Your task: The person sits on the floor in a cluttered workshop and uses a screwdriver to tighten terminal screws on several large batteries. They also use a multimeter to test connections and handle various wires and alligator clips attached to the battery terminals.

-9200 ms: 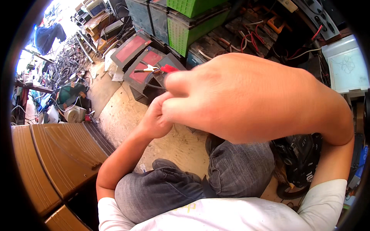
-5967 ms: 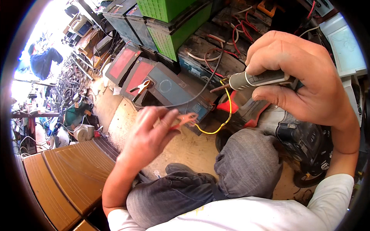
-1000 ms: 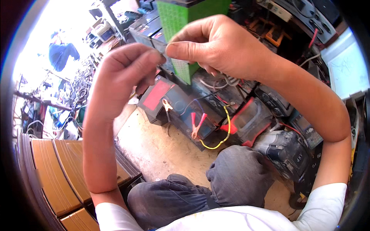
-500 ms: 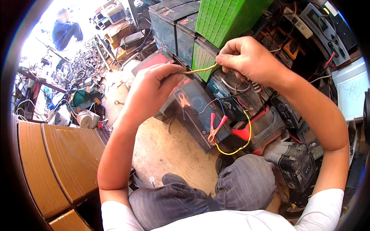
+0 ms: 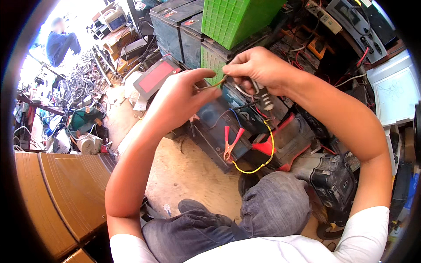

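Observation:
A thin yellow wire [image 5: 220,82] runs between my two hands. My right hand [image 5: 259,68] pinches it between thumb and forefinger, and a black-and-grey striped handle [image 5: 264,99] sticks out below that hand's curled fingers. At my left hand [image 5: 184,96], thumb and forefinger stand apart around the wire, which runs into the palm; the other fingers are hidden. Below lies a dark battery [image 5: 215,147]. On it rests a red-handled alligator clip [image 5: 230,142], joined to a looped yellow lead [image 5: 270,153]. A second clip [image 5: 193,119] shows partly beside my left wrist.
Large dark batteries [image 5: 166,37] and a green crate [image 5: 241,22] stand beyond my hands. A red-and-black case [image 5: 291,142] and a dusty black power unit [image 5: 333,182] are at right. Brown panels [image 5: 70,188] flank my left; tangled cables and a seated person are farther off.
My view has shifted slightly right. My hands are closer together, with less wire between them. The left thumb and forefinger have spread, and the striped handle at my right hand shows more.

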### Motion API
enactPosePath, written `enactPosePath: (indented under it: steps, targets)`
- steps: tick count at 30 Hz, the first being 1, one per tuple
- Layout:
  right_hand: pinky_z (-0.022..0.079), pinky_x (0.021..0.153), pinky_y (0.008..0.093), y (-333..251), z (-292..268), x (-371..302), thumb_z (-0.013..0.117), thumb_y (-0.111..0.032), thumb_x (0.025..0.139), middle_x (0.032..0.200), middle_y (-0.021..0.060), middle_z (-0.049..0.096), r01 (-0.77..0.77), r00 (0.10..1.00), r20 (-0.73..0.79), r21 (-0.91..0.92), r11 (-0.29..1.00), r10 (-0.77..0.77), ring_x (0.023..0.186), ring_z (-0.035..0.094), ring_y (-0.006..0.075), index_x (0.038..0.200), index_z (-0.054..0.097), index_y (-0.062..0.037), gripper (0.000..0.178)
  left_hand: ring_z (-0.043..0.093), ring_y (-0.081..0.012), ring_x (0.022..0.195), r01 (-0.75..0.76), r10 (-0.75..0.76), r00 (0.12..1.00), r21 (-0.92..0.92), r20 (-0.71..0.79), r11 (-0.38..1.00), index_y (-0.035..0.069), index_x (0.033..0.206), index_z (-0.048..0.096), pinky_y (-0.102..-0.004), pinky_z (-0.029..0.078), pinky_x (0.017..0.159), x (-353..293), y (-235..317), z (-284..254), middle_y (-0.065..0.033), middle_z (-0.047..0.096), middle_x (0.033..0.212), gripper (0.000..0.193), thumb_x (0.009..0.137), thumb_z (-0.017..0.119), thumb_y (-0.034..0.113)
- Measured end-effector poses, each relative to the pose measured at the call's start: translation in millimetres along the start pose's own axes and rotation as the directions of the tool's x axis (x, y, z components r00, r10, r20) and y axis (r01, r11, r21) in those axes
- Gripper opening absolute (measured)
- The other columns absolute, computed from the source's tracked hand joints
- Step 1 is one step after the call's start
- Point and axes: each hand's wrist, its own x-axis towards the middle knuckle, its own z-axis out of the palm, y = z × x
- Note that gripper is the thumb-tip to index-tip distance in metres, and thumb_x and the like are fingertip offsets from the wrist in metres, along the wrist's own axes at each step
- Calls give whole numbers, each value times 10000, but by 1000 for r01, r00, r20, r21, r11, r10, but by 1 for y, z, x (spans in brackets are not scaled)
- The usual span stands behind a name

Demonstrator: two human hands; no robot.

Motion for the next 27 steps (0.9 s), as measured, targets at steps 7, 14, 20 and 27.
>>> enactPosePath:
  steps: [7,14,20,27]
  targets:
    - [483,682,248,-25,-27,-30,613,-75,840,884,87,630,481,855,-190,-53,875,-482,762,598,124,1083,614,56,276,639,-354,842,-205,200,978,352,52,913,-1,942,688,-403,503,754,28,-20,8,-181,662,878,186,863,650,163]
    - [489,738,229,-3,-41,-24,615,-95,927,891,52,659,580,636,-248,-471,665,-731,847,624,90,1078,613,31,197,638,-358,827,-254,140,961,552,240,794,50,878,695,-442,509,724,52,-26,25,-155,659,839,181,864,617,213]
    - [508,685,245,7,-36,-12,606,-92,931,850,71,654,642,594,-165,-493,587,-788,740,649,111,1084,593,34,199,640,-359,829,-244,108,962,616,250,749,58,883,692,-453,513,724,51,-27,31,-148,657,840,193,876,605,230]
    - [508,678,258,10,-31,-12,609,-80,926,860,65,651,655,645,-157,-390,647,-748,748,635,113,1063,605,28,174,639,-365,835,-204,84,970,572,228,795,48,888,691,-454,511,729,50,-28,30,-153,658,851,196,883,598,221]
